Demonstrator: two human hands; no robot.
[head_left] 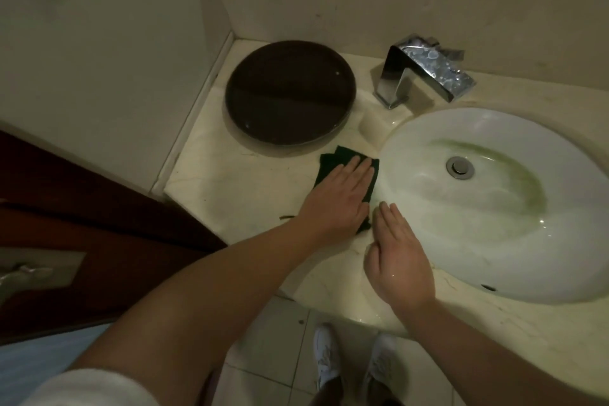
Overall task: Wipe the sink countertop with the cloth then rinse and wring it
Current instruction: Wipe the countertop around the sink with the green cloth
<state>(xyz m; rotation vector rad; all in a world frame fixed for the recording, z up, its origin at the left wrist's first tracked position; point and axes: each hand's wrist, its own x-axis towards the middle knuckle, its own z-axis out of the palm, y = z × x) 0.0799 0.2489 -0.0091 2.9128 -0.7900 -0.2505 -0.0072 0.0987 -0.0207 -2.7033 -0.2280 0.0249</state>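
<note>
A dim bathroom is seen from above, with a pale stone countertop (237,188) set into a corner of cream walls. A dark green cloth (333,164) is laid flat on the countertop, just left of the sink's rim and just near of a round tray. The cloth is pressed down by the left hand (339,198), which is spread flat with the fingers straight and close together; nothing is gripped by it. Part of the cloth is hidden under this hand. The right hand (398,257) is held flat and empty too, fingers straight, laid on the near left rim of the sink, just beside the cloth's near corner. Whether the cloth is touched by it cannot be told. The two hands are close but apart. The white oval sink (494,208) is seen on the right, with a green stain in its bowl and a metal drain (460,167) in the middle. A shiny square faucet (425,71) is set at the far edge. A dark brown round tray (290,92) is seen at the far left. Two white shoes (326,359) are seen on the tiled floor below.
</note>
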